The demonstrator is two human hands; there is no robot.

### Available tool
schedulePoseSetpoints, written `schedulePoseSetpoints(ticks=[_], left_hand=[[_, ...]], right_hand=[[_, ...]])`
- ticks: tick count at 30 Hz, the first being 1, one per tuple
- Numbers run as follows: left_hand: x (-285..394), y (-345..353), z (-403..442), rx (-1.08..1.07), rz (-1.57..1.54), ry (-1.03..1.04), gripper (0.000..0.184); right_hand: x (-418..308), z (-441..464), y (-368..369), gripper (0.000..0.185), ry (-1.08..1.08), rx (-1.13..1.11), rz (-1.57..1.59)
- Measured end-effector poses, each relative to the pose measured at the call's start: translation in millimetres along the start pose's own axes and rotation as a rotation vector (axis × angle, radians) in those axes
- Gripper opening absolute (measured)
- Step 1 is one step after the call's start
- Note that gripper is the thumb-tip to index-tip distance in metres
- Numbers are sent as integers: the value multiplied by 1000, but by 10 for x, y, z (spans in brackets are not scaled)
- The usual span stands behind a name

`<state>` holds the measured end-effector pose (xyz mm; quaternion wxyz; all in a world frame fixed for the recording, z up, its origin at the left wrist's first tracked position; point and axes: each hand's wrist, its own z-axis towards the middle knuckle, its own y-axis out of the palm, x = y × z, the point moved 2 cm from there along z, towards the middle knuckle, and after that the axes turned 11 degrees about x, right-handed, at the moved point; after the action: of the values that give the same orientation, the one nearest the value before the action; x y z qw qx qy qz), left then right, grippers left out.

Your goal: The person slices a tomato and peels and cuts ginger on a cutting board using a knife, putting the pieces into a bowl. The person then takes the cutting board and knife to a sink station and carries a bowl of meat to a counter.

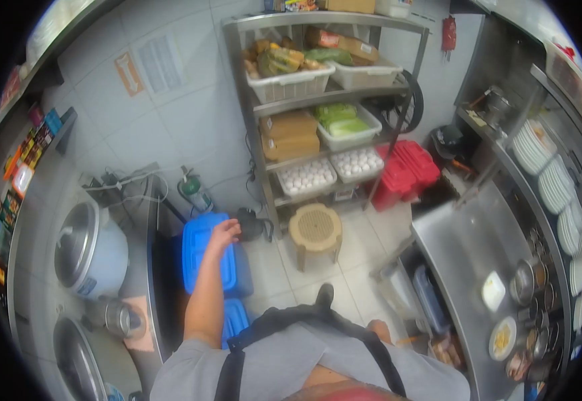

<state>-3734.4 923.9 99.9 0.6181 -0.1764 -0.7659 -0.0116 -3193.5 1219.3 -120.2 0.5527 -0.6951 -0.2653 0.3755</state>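
My left hand [224, 235] is stretched forward over the blue lid [199, 244] of a bin on the left. Its fingers look loosely apart, with nothing seen between them; whether it touches the lid I cannot tell. Low at my right side, my right hand [379, 329] shows only in part beside my body, and its fingers are not clear. A beige stool [315, 230] stands on the tiled floor ahead. Behind it, a metal shelf [331, 98] bears baskets of produce, cardboard boxes and two trays of eggs [306, 177].
Large pots [107, 250] stand on the left counter. Red bins [408, 170] are beyond the stool. On the right, a steel counter [468, 230] holds a plate of food [502, 338] and metal containers, under stacked white plates [556, 186]. A second blue lid [235, 319] is near my body.
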Motion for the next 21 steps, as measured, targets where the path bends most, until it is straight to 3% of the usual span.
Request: schedulePoseSetpoints(ticks=[3,4,5,7,10,12,17,19,20,21], left_hand=[[741,-54,470,100,-28,66,47],[958,-105,609,110,-19,60,47],[1162,-162,732,154,-33,89,48],[1557,-291,1032,208,-34,153,48],[2035,-495,1575,247,-4,247,49],[2386,-570,1982,284,60,313,47],[3353,-565,2978,213,84,590,44],[3729,-469,3353,192,162,689,41],[3883,-399,3524,173,255,784,38],[4030,-323,3718,143,290,896,35]], right_hand=[[83,1042,-167,13,148,-31,-24],[355,1479,136,19,-6,-41,-68],[219,1962,-266,24,80,-272,-141],[272,2775,-468,22,55,67,-125],[46,3779,-1020,23,72,169,-40],[-118,4307,-1229,24,175,333,269],[-583,4529,-1070,23,271,305,409],[-832,4263,-772,23,145,247,124],[-1148,4078,-912,26,465,-49,375],[-743,3974,-17,21,276,-37,147]])
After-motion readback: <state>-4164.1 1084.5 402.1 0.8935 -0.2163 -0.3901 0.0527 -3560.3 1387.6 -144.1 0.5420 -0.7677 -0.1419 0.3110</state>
